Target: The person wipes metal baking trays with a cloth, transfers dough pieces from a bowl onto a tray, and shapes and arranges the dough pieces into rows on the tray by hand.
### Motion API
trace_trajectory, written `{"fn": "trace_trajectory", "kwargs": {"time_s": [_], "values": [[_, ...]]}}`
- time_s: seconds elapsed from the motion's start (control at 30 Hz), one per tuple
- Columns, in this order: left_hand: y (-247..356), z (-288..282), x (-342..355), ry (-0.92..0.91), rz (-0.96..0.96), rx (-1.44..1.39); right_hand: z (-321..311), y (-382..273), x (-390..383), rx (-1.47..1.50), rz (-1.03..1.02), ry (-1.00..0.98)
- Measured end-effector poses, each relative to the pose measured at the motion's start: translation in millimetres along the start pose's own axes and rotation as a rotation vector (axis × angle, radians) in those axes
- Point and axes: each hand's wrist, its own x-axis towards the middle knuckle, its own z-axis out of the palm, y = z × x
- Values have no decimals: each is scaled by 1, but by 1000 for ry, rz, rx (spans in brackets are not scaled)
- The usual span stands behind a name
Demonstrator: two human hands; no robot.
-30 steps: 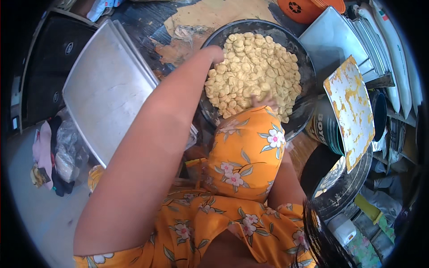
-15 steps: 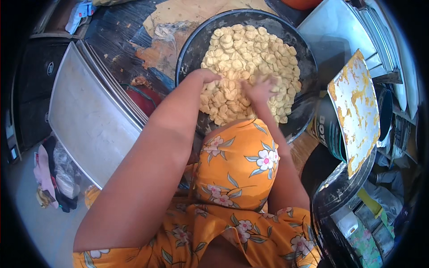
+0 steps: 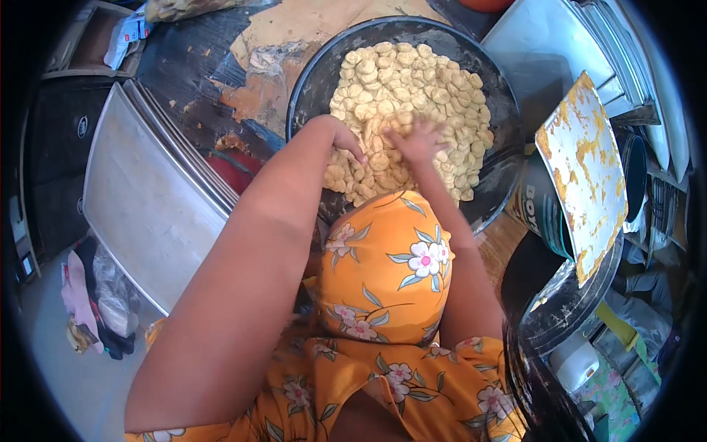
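Note:
A large black basin point(image 3: 503, 129) holds several small, pale yellow dough-like pieces point(image 3: 408, 81), heaped across its middle. My left hand point(image 3: 342, 140) dips into the left part of the pile, fingers bent downward and mostly hidden, so its grip is unclear. My right hand point(image 3: 420, 140) reaches into the middle of the pile from below right, fingers spread and touching the pieces, slightly blurred. Orange floral fabric point(image 3: 379, 272) of my clothing bulges up between my forearms to the basin's near edge.
Stacked metal trays point(image 3: 155, 199) lean at left; more trays point(image 3: 530, 55) stand upper right. A crusted sheet point(image 3: 578, 177) leans on dark buckets point(image 3: 545, 221) above a black tub point(image 3: 560, 317) at right. Cloths and plastic point(image 3: 103, 295) lie lower left; a stained board point(image 3: 258, 33) lies behind the basin.
My left hand has moved down from the pile's upper left. My right hand has come farther up into the pile, out from behind the fabric. The view has shifted slightly.

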Motion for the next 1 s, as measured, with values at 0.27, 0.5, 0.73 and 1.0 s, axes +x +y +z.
{"fn": "trace_trajectory", "kwargs": {"time_s": [0.27,0.5,0.73,1.0], "values": [[-16,24,36,788,25,-147,-33,-23,-83,-62,-552,-648],[4,22,-19,-80,-14,-58,-22,-7,4,131,-261,-199],[-8,24,-8,842,-50,-65,14,-36,-67,-100,-651,-393],[-26,34,14,106,157,-12,-27,25,-47,569,-402,-558]]}}
